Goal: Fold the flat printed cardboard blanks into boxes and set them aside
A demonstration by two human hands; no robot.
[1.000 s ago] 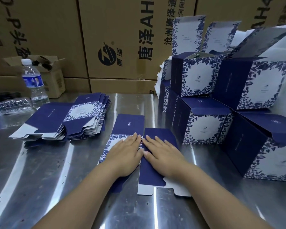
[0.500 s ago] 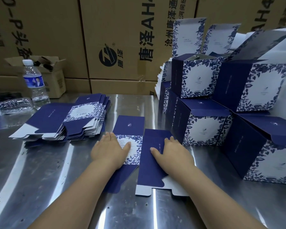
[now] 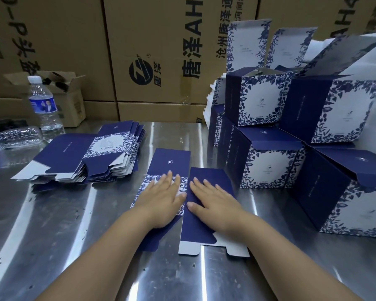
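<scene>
**While both palms lie flat, one blank is pinned to the table**

While it is pressed down, the flat blank (image 3: 197,231) is held on the brushed steel table (image 3: 52,235), front centre, between the stack of flat blanks (image 3: 74,157) and the folded boxes (image 3: 267,168).

Left hand (image 3: 161,200) is laid on the white panel with blue floral print, fingers straight and spread, nothing gripped. Right hand (image 3: 215,203) is laid on the matte navy panel just beside it, fingers likewise straight. The thumbs are set close together at the crease.

Unprinted pale board is exposed at the notched near tabs. A navy flap with a small white logo is seen beyond the left fingertips.

The stack is fanned: thin card, same print. The boxes are piled at right, cube-shaped, lid flaps open, some tipped.

Behind, brown corrugated cartons (image 3: 161,51) with black print are stacked. A clear ribbed water bottle (image 3: 45,105) is stood upright at far left, and a crushed bottle (image 3: 15,137) is laid beside it.
</scene>
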